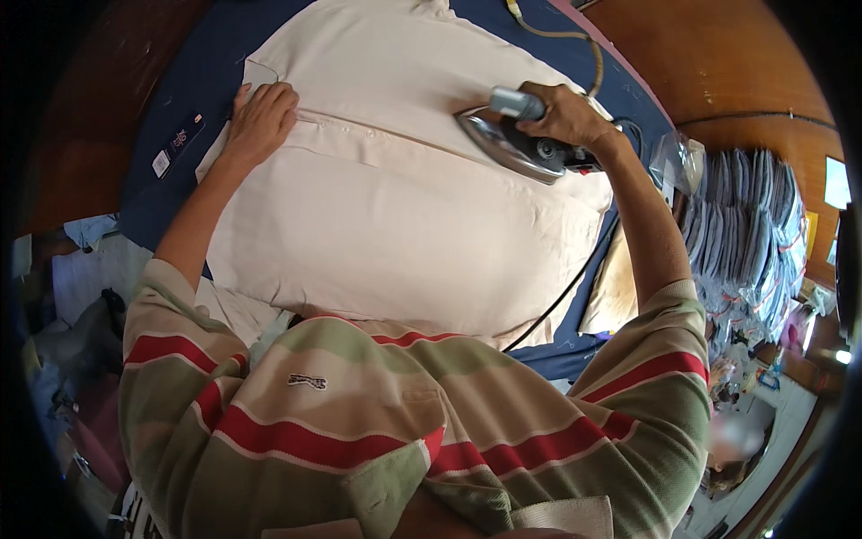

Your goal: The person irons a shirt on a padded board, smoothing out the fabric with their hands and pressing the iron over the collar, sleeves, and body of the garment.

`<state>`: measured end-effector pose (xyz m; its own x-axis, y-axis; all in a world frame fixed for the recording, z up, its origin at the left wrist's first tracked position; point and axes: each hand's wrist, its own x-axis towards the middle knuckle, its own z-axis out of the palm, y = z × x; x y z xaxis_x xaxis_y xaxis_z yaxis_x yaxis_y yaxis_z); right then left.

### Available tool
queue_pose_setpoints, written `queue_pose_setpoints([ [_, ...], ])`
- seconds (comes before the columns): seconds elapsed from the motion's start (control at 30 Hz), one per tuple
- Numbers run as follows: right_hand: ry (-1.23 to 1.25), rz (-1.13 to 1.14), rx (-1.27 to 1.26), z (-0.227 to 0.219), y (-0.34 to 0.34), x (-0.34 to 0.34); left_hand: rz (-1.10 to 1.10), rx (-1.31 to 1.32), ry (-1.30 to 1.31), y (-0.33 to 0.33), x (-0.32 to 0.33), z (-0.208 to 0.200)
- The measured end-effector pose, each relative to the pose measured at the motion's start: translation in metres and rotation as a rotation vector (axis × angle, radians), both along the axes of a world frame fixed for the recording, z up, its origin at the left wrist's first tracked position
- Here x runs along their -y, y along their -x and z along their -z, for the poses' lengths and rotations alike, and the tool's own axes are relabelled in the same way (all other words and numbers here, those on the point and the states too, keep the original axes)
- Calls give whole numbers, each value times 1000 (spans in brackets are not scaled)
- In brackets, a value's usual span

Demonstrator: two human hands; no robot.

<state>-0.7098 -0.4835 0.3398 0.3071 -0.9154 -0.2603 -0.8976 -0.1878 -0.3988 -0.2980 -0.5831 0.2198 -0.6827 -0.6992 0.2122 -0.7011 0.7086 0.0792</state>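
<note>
A cream button-up shirt point(386, 216) lies spread over a navy-covered table, its front placket running across the middle with a few small creases. My left hand point(260, 119) is at the shirt's upper left edge, fingers bent and closed on the fabric by a folded corner. On the right, my right hand point(567, 115) grips the grey handle of a clothes iron point(516, 145). The metal soleplate rests on the cloth just above the placket, its pointed tip toward the left. My right palm and the back of the iron partly hide each other.
A dark printed tag point(178, 145) lies on the navy cloth point(148, 193) at left. A tan hose point(588, 40) and a black cord point(561, 296) run near the iron. Plastic-wrapped folded grey-blue garments point(741, 216) are stacked at right. Another person point(736, 449) appears at lower right.
</note>
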Motion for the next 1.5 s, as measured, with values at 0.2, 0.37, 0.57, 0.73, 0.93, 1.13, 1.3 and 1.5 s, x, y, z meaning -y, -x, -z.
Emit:
queue_pose_setpoints([
  [0.2, -7, 523, -55, 1, 67, 3, 174, -206, 18, 139, 24, -10],
  [0.37, -45, 282, 31, 0, 36, -32, 307, -35, 159, 237, 88, 5],
  [0.57, -28, 319, 4, 2, 41, -47, 354, 718, -253, 292, 145, -60],
  [0.73, -5, 309, -13, 2, 39, -34, 398, 614, -369, 298, 199, -17],
  [0.93, 161, 452, -56, 12, 71, 35, 410, 357, -64, 277, 179, -24],
  [1.13, 173, 446, 131, 56, 127, 85, 220, -131, 23, 168, 108, -14],
  [1.3, -95, 257, 93, 7, -9, 60, -56, 133, 183, 20, 91, 27],
  [1.5, 145, 20, 76, -11, -83, 42, -110, -75, 107, 24, 39, -12],
])
